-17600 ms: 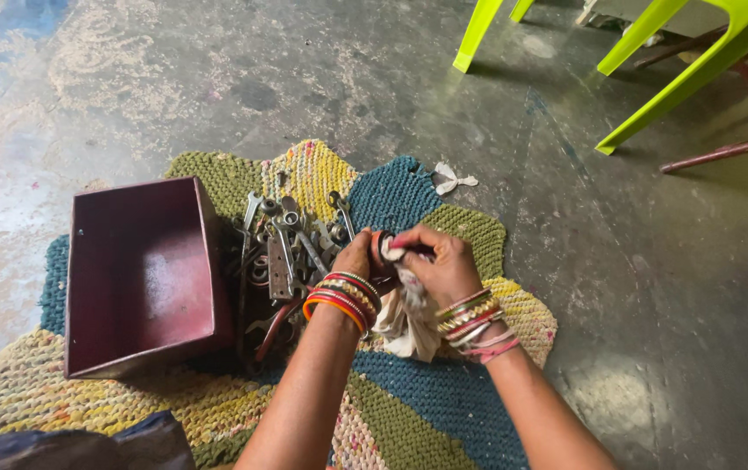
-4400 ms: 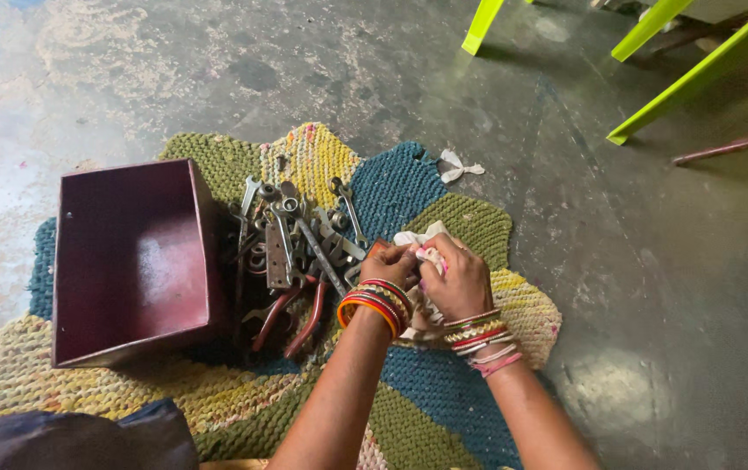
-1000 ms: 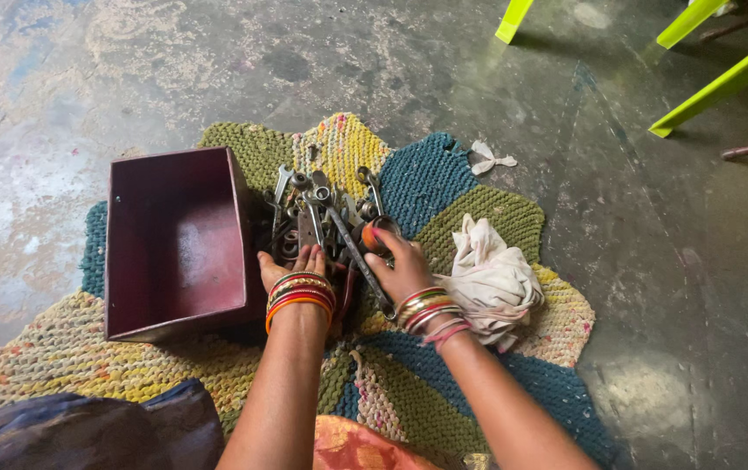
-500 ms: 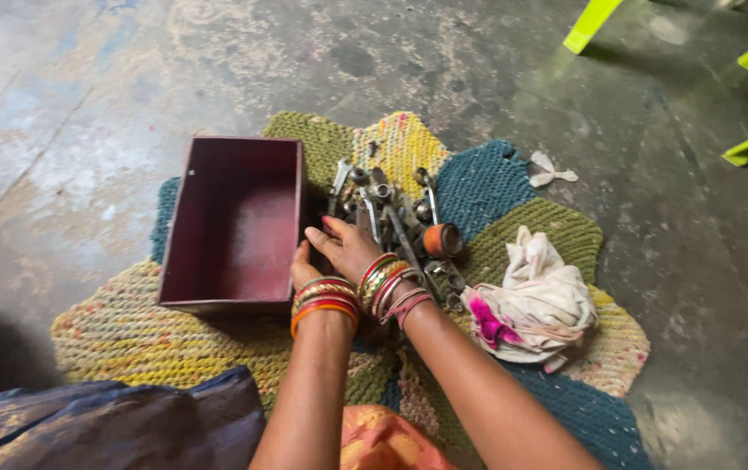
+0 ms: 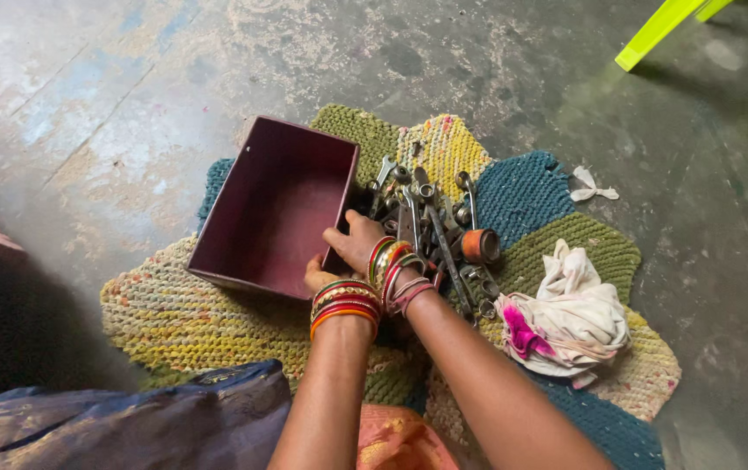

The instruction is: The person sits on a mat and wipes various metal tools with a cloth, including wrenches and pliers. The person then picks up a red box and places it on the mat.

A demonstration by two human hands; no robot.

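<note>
By maroon box (image 5: 256,213): both hands (image 5: 339,252).

Soft daylight fills the scene, brightest on the pale, worn concrete floor (image 5: 87,96) at the upper left, where the patches look slightly washed out. The lower left falls into deep shadow. A dull sheen lies on the inner bottom of the maroon box (image 5: 283,204), and small glints show on the metal tools (image 5: 431,213). Shadows under the hands are soft and short. Focus is sharp at centre; straight lines bend a little toward the wide-angle edges.
</note>
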